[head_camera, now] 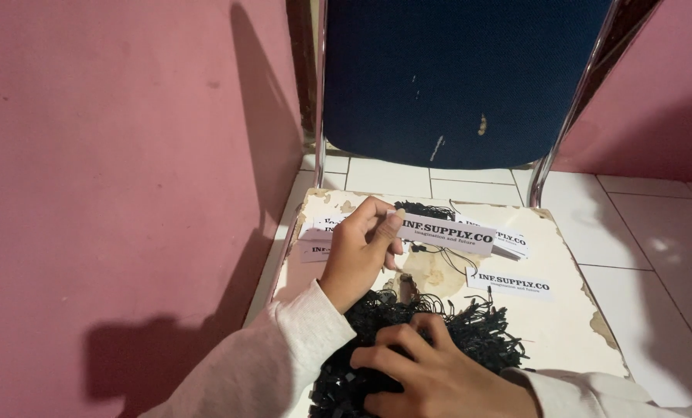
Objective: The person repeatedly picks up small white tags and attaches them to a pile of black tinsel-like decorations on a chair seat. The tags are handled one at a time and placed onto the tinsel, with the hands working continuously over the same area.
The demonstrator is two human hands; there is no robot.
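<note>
My left hand point(359, 251) holds up a white rectangular paper tag point(448, 233) with black print, gripped by one end between thumb and fingers. A thin black string point(439, 255) hangs below the tag. My right hand point(431, 371) rests palm down on a heap of black string fasteners point(485, 340) at the near end of the worn white chair seat point(570, 310), fingers curled into the heap. Both arms wear light long sleeves.
More white printed tags lie on the seat: one to the right point(510, 283), a stack behind the held tag point(516, 244), others on the left point(315, 240). A blue padded chair back point(462, 77) rises behind. Pink wall point(114, 155) on the left, white floor tiles point(656, 255) on the right.
</note>
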